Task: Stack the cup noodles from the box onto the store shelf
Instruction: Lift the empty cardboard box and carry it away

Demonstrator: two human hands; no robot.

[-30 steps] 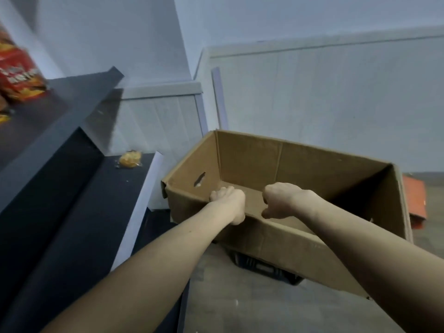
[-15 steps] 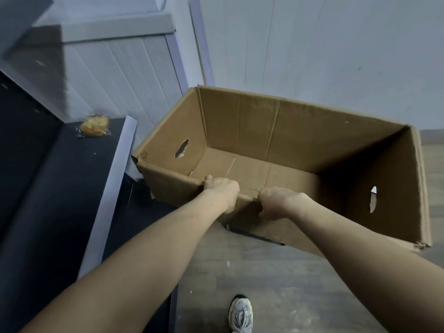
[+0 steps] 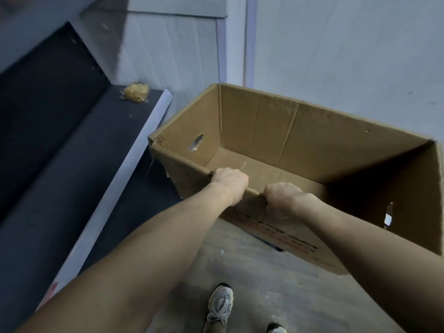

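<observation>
A large brown cardboard box (image 3: 312, 131) is open at the top, and I see no cup noodles inside it. My left hand (image 3: 229, 182) grips the box's near rim with curled fingers. Just to its right, my right hand (image 3: 282, 197) grips the same rim. The box is tilted toward me and sits partly over a dark crate whose corner shows beneath it. The dark store shelf (image 3: 79, 140) runs along the left side, with a pale front edge.
A small yellow wrapped packet (image 3: 136, 92) lies at the far end of the shelf. Grey panelled walls stand behind the box. My shoes (image 3: 219, 306) show on the grey floor below.
The view has tilted downward, and the box now looks nearer and larger, its inside bottom showing. Both hands stay gripping the near rim.
</observation>
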